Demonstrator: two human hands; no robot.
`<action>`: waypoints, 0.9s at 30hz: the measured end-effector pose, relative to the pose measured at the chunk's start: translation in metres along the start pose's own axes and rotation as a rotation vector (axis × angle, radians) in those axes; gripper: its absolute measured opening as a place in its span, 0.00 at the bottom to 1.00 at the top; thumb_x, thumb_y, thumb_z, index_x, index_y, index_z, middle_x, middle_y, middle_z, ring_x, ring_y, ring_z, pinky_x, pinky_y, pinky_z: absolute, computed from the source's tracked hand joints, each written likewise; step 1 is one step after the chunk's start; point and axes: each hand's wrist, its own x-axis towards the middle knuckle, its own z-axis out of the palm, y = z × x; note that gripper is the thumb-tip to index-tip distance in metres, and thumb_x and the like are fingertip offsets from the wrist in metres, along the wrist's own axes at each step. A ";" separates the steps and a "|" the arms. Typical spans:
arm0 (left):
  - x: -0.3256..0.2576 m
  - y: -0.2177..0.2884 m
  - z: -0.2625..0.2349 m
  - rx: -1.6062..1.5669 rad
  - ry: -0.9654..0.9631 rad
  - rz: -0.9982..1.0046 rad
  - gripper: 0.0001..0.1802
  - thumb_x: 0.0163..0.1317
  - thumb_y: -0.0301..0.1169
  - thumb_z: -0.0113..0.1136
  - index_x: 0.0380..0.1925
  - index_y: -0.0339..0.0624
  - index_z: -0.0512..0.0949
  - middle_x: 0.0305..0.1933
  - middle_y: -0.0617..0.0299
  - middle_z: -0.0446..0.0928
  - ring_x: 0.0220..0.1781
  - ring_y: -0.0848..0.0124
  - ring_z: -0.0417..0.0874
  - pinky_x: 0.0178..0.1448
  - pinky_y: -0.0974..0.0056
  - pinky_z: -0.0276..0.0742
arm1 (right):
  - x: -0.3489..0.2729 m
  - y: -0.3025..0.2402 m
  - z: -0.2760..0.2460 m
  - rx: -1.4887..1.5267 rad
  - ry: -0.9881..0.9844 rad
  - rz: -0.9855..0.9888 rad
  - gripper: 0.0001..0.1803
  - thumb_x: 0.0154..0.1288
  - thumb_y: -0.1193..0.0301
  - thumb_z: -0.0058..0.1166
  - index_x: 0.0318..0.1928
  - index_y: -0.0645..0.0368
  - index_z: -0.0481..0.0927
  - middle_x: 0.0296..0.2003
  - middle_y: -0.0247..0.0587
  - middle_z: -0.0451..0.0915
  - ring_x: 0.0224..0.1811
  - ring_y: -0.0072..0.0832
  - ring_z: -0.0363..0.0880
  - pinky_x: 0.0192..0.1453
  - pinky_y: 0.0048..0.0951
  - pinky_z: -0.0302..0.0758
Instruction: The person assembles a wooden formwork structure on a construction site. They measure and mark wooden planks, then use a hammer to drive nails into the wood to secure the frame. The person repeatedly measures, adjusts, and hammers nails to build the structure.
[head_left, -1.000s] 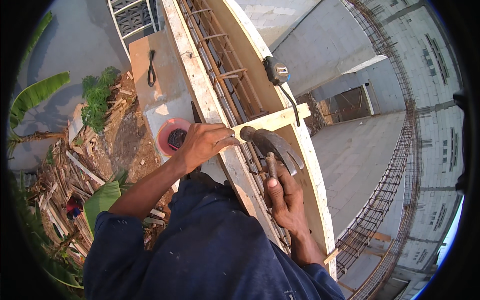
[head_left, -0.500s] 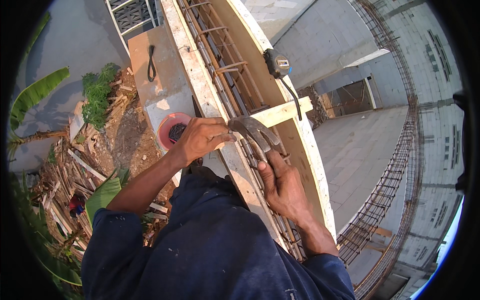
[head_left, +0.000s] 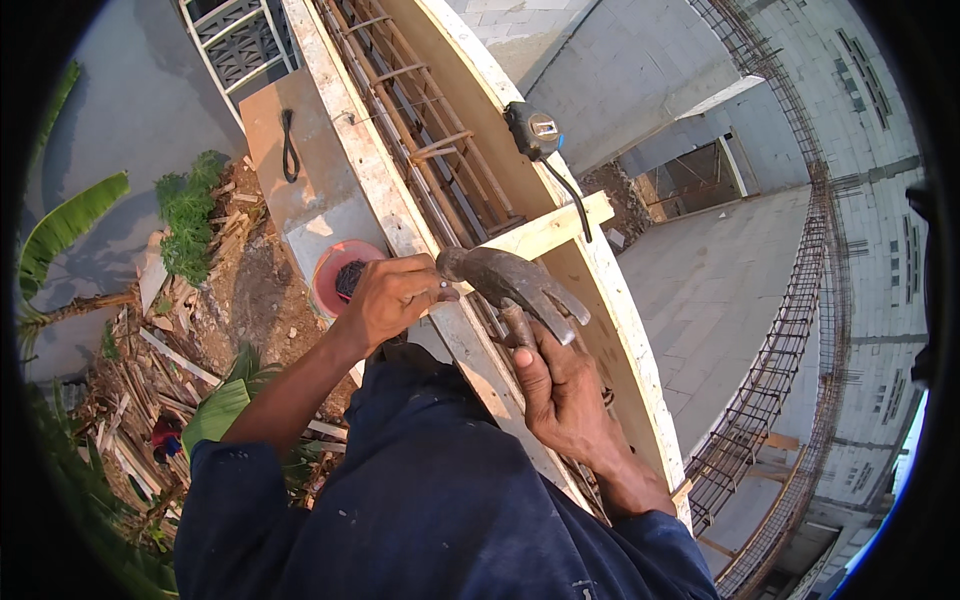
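Note:
My right hand [head_left: 572,398] is wrapped round the handle of a claw hammer [head_left: 508,278]. The hammer hangs over the formwork, its striking face close to the fingers of my left hand [head_left: 393,300]. Those fingers are pinched together at the left side board [head_left: 385,190], beside the end of a short wooden crosspiece [head_left: 550,228]. A small pale nail head [head_left: 445,284] shows between my left fingertips; the rest of the nail is hidden. Under my left wrist stands a pinkish-red bucket [head_left: 325,283] with dark nails inside.
A steel rebar cage [head_left: 440,140] lies between the side boards. On the right board [head_left: 630,350] hangs a black tape measure [head_left: 533,130]. A black cord loop [head_left: 289,145] lies on a panel. A white ladder [head_left: 235,45] stands at upper left; scrap wood [head_left: 140,420] covers the ground below.
The hammer has come up off the formwork and its head has turned, so more of the claw shows. My left fingers keep their pinch at the board. The whole view has shifted slightly.

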 end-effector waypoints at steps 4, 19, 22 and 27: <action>0.003 0.007 -0.003 0.121 0.014 0.037 0.08 0.56 0.29 0.70 0.33 0.35 0.84 0.33 0.55 0.80 0.29 0.56 0.82 0.33 0.57 0.75 | 0.003 0.007 -0.001 -0.005 -0.080 0.074 0.17 0.78 0.61 0.45 0.49 0.65 0.72 0.19 0.62 0.73 0.24 0.56 0.77 0.30 0.47 0.71; -0.041 -0.016 0.000 -0.217 0.036 -0.855 0.39 0.67 0.63 0.52 0.25 0.32 0.82 0.17 0.59 0.73 0.25 0.71 0.76 0.33 0.65 0.70 | -0.008 0.169 -0.090 0.208 0.656 0.323 0.25 0.70 0.53 0.58 0.41 0.67 0.80 0.35 0.41 0.81 0.39 0.27 0.76 0.50 0.35 0.72; -0.030 -0.015 0.009 -0.199 -0.042 -0.876 0.43 0.62 0.68 0.53 0.26 0.31 0.84 0.17 0.56 0.75 0.24 0.69 0.78 0.32 0.59 0.72 | 0.003 0.198 -0.095 0.208 0.622 0.373 0.27 0.70 0.52 0.58 0.45 0.70 0.80 0.43 0.47 0.84 0.45 0.31 0.78 0.56 0.38 0.73; -0.021 -0.014 0.011 -0.413 -0.031 -0.984 0.34 0.65 0.55 0.62 0.34 0.25 0.83 0.18 0.61 0.74 0.18 0.77 0.75 0.35 0.67 0.85 | 0.035 0.220 -0.078 0.414 0.621 0.324 0.16 0.69 0.60 0.60 0.37 0.62 0.80 0.28 0.29 0.76 0.31 0.18 0.69 0.38 0.24 0.66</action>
